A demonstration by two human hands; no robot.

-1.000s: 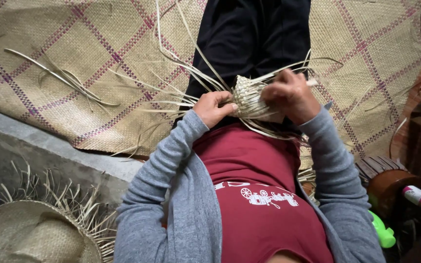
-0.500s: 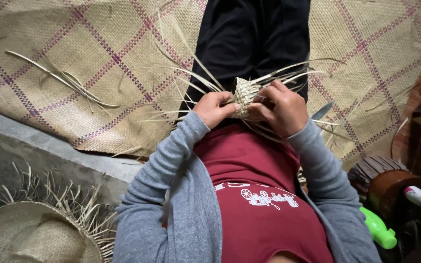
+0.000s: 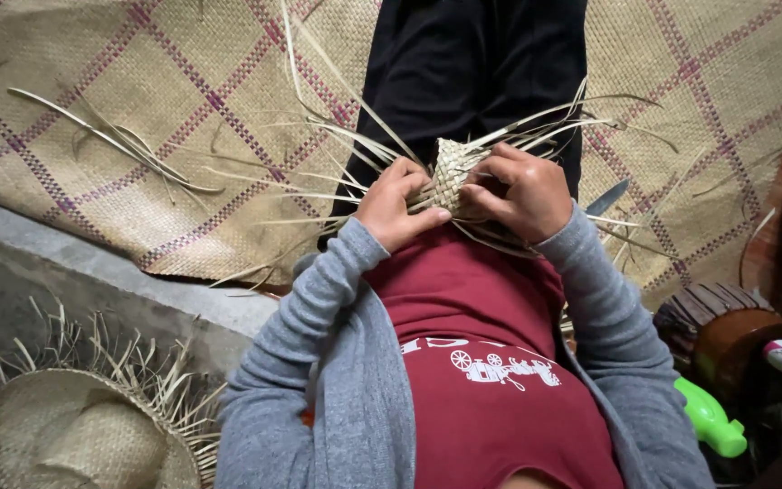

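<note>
Comparing with a second ago, we note our right hand (image 3: 519, 192) has closed in beside our left hand (image 3: 397, 205), both pinching the small pale woven straw piece (image 3: 450, 172), so weaving continues.

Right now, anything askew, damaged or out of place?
Nothing looks damaged. Both hands, left hand and right hand, grip the small woven piece, its unwoven strips sticking out. A few loose straw strips lie scattered on the checked mat. The straw hat has a ragged, unfinished brim.
</note>
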